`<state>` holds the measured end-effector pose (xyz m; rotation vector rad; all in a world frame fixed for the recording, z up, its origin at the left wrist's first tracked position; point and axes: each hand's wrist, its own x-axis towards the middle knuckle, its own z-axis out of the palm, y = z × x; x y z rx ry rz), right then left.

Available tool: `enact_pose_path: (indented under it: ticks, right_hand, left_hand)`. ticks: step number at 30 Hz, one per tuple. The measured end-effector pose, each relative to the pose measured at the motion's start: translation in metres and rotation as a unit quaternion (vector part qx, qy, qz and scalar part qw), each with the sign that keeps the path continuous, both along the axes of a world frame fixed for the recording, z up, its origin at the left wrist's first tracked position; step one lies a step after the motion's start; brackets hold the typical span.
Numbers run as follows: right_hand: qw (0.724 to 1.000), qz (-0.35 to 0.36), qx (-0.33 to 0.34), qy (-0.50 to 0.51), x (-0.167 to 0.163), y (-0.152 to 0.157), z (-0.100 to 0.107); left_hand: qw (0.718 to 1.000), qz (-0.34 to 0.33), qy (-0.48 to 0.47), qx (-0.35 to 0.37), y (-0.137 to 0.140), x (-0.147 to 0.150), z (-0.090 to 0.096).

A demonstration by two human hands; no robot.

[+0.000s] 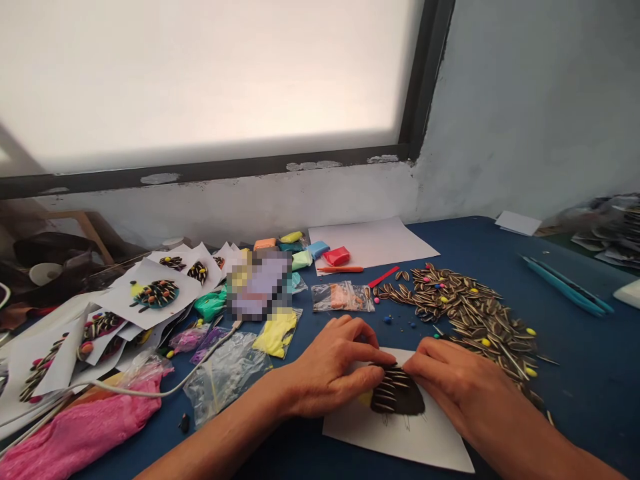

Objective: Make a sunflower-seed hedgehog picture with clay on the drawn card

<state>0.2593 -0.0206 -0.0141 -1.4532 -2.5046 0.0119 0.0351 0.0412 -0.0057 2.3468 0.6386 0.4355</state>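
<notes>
A white sheet of paper lies in front of me, with a dark brown clay shape on it. Rows of striped sunflower seeds stick out of the clay, and a yellow patch shows at its left. My left hand rests over the sheet, thumb and index finger apart, their tips on the clay's upper left. My right hand is closed in a pinch at the clay's upper right edge; whatever is between its fingertips is hidden. Past this hand spreads a pile of sunflower seeds with small coloured clay balls among them.
Finished seed pictures on paper are stacked at the left, near a pink bag. Clay packets and a blurred phone with a white cable lie centre left. Blue tweezers lie at the right.
</notes>
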Motion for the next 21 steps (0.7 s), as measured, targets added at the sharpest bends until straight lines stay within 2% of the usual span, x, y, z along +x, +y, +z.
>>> enact_pose_path:
  ticks: [11, 14, 16, 18, 21]
  right_hand:
    - [0.999, -0.022, 0.02, 0.026, 0.005, -0.004, 0.006]
    - [0.995, -0.062, 0.064, 0.044, 0.02, 0.003, 0.007]
    - [0.987, -0.113, 0.105, 0.038, 0.033, 0.01, 0.007]
    - [0.983, -0.147, 0.111, 0.009, 0.045, 0.018, 0.006]
    - [0.982, -0.157, 0.101, -0.015, 0.053, 0.027, 0.005]
  left_hand:
    - [1.0, 0.006, 0.006, -0.019, 0.0, 0.0, 0.001]
    - [0.999, 0.017, -0.004, -0.049, 0.001, -0.001, 0.0]
    - [0.997, 0.027, -0.019, -0.072, 0.001, -0.002, -0.001]
    - [0.994, 0.036, -0.032, -0.094, 0.001, -0.003, -0.001]
    - [0.992, 0.043, -0.041, -0.114, 0.002, -0.003, -0.002]
